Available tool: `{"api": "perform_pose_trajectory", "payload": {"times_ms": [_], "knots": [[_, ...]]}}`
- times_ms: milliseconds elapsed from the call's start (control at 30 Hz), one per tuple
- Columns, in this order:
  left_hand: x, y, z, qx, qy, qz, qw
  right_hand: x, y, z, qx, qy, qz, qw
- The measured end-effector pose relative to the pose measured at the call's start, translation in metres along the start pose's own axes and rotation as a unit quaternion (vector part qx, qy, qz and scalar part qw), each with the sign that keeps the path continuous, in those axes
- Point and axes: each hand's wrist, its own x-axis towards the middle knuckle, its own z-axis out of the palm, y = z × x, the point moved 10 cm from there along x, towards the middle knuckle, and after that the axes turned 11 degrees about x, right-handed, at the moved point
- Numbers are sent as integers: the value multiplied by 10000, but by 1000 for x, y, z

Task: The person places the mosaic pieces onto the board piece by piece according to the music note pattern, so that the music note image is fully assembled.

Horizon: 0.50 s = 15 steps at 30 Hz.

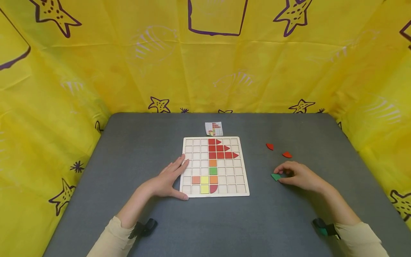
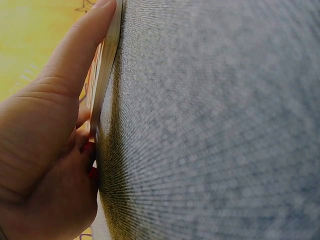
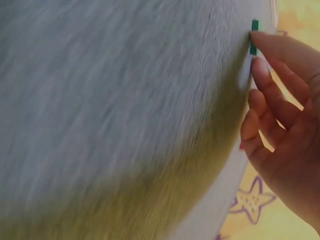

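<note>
A wooden grid board [image 1: 192, 156] lies at the middle of the table, with red, orange, yellow and green pieces in some of its cells. My left hand [image 1: 165, 182] rests along the board's left edge, fingers spread and thumb at the near corner. That thumb also touches the board's side in the left wrist view. Over the table to the right, my right hand [image 1: 300, 174] pinches a small green piece [image 1: 275, 177] between thumb and fingers. In the right wrist view the green piece [image 3: 255, 37] shows edge-on at the fingertips; its full outline is partly covered.
Two red rounded-edge pieces, one [image 1: 270, 146] farther off and one [image 1: 287, 155] nearer, lie beyond my right hand. A small printed pattern card [image 1: 210, 129] sits just behind the board. Yellow patterned cloth [image 1: 205, 78] hangs around the grey table [image 1: 135, 142].
</note>
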Motion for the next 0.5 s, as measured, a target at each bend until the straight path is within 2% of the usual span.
{"api": "perform_pose_trajectory", "payload": {"times_ms": [133,200,400,500], "knots": [[0,0,0,-1,5,8,10000,13,-11,7,-47,166,-501,9986],[0,0,0,0,7,15,10000,17,-13,9,-104,330,-566,9978],[1,0,1,2,39,62,10000,21,-1,10,-316,750,64,9967],[1,0,0,3,39,49,10000,22,0,11,-351,806,162,9960]]}}
